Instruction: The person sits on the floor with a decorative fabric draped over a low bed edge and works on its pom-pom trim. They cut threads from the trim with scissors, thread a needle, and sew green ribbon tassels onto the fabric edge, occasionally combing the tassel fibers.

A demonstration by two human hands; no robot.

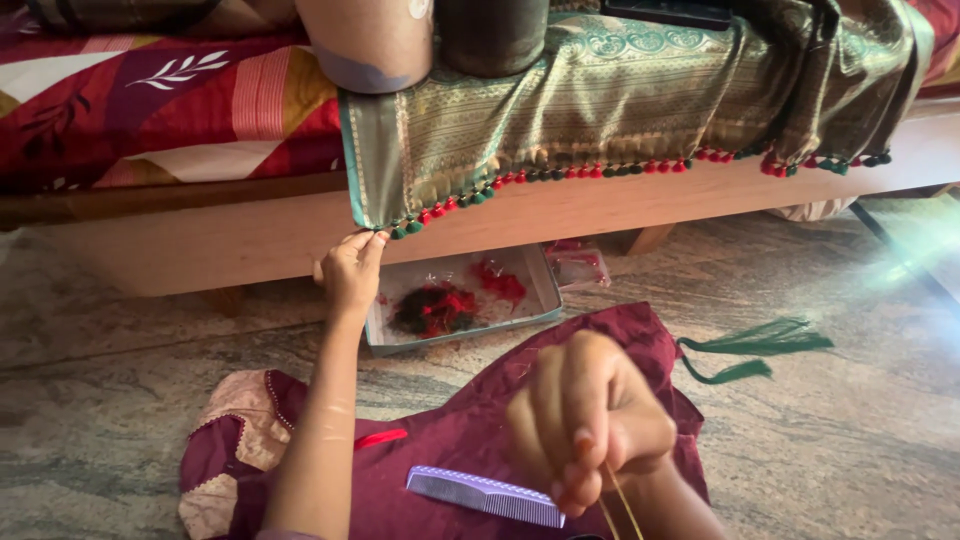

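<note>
A green and gold woven cloth (600, 100) hangs over the wooden bed edge, with red and green tassels (560, 172) along its hem. My left hand (350, 272) is stretched forward and pinches the cloth's lower left corner (374, 228). My right hand (585, 425) is close to the camera, blurred, with its fingers closed on a thin yellowish thread or needle (622, 508) that runs down out of view. Below my hands lies a maroon garment (470, 440) with a pale lilac comb (487, 494) on it.
An open flat box (545, 290) with red and dark threads sits on the stone floor under the bed. Green tassel threads (755, 350) lie to the right. Two cylindrical containers (370, 40) stand on the bed, over a red patterned bedsheet (150, 100).
</note>
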